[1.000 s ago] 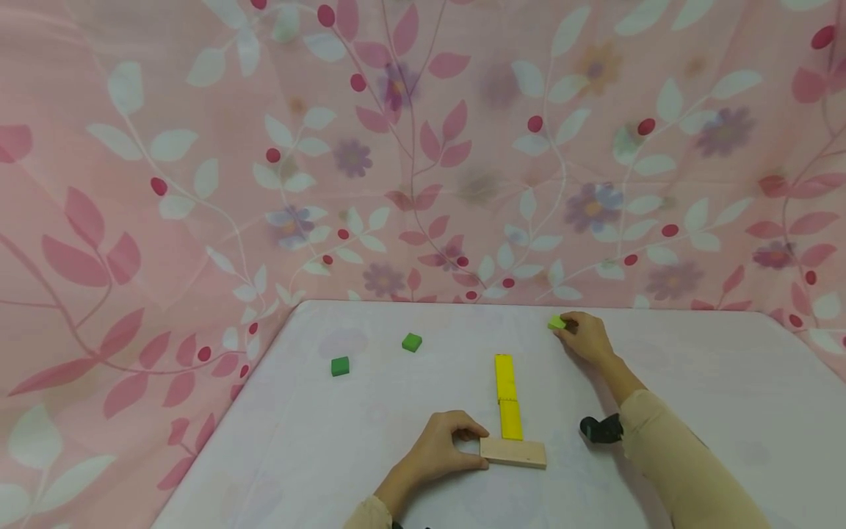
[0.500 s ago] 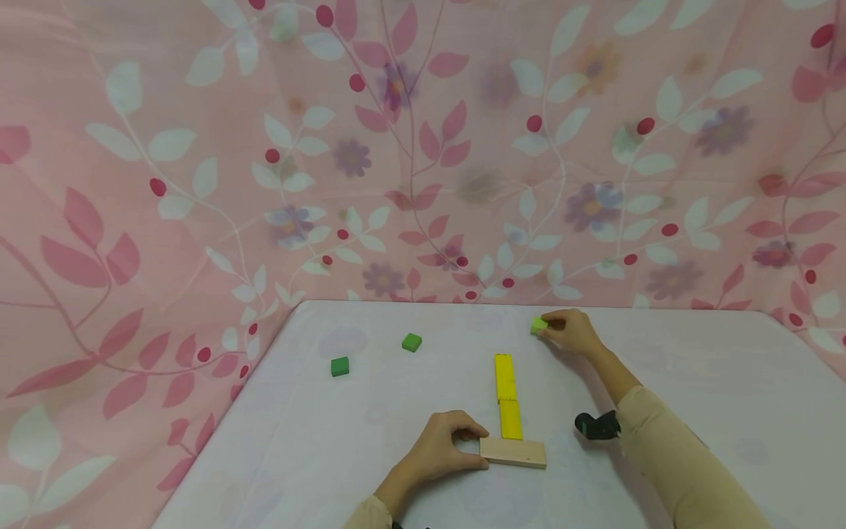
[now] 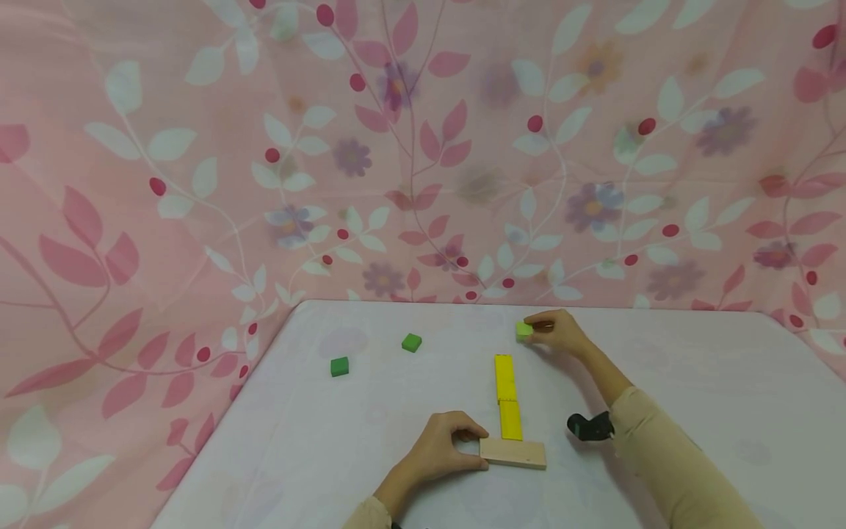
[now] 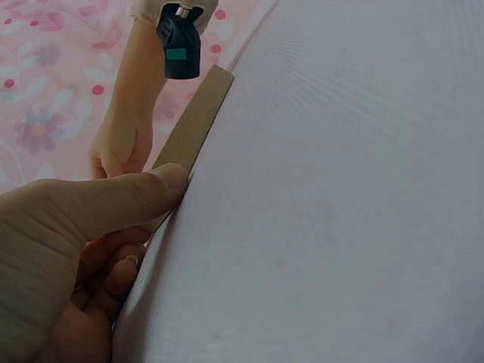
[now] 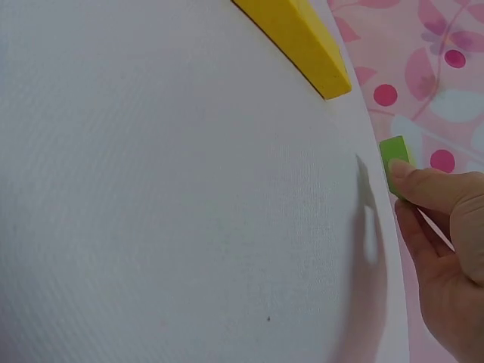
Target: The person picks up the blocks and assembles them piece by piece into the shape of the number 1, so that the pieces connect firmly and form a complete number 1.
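My left hand point(image 3: 441, 446) pinches the left end of a plain wooden block point(image 3: 512, 453) that lies on the table; the left wrist view shows thumb and fingers on the same wooden block point(image 4: 195, 121). Two yellow blocks point(image 3: 505, 378) lie end to end in a line running away from the wooden one. Beyond their far end, my right hand point(image 3: 560, 332) pinches a small light green block point(image 3: 523, 331) between thumb and fingers. In the right wrist view this green block point(image 5: 395, 160) appears past the end of a yellow block point(image 5: 310, 45), with a gap between them.
Two small green blocks, a brighter one point(image 3: 412, 343) and a darker one point(image 3: 340, 366), lie apart on the left of the white-covered table point(image 3: 277, 441). A pink floral cloth point(image 3: 423, 147) hangs behind the table. A dark camera point(image 3: 590, 426) sits on the right wrist.
My right hand has moved left with the light green block, from right of the yellow line to near its far end. The left hand and wooden block have stayed put.
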The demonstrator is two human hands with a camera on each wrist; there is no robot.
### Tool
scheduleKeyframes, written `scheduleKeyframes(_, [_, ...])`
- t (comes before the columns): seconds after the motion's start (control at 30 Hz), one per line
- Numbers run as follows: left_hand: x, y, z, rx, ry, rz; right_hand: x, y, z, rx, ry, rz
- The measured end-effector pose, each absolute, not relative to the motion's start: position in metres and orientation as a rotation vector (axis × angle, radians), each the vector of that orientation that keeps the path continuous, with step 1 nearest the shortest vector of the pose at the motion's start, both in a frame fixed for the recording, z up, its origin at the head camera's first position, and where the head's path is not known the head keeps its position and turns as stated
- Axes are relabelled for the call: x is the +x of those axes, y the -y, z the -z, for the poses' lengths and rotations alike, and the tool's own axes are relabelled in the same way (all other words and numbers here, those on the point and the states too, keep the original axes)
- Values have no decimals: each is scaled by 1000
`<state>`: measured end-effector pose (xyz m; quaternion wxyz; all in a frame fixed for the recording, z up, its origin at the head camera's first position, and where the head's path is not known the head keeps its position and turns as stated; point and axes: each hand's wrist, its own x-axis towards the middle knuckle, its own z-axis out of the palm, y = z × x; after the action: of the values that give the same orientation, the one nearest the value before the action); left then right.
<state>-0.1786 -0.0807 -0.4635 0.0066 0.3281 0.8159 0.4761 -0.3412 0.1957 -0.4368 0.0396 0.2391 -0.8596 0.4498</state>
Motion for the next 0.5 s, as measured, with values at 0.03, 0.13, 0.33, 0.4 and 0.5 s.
scheduleKeyframes(0.03, [-178, 81, 463, 1031, -2556, -1489, -341, -194, 437, 750, 2622, -1409])
scheduleKeyframes(0.13, [-178, 81, 464, 1052, -2567, -1486, -341, -190, 437, 802, 2599, -1472])
scheduleKeyframes(0.33, [-178, 82, 463, 1090, -2571, -1491, -342, -181, 439, 836, 2599, -1513])
scheduleKeyframes(0.4, [-178, 82, 463, 1087, -2571, -1490, -341, -178, 439, 823, 2617, -1504])
scheduleKeyframes(0.5, [-179, 82, 463, 1081, -2570, -1486, -340, -174, 442, 798, 2647, -1482])
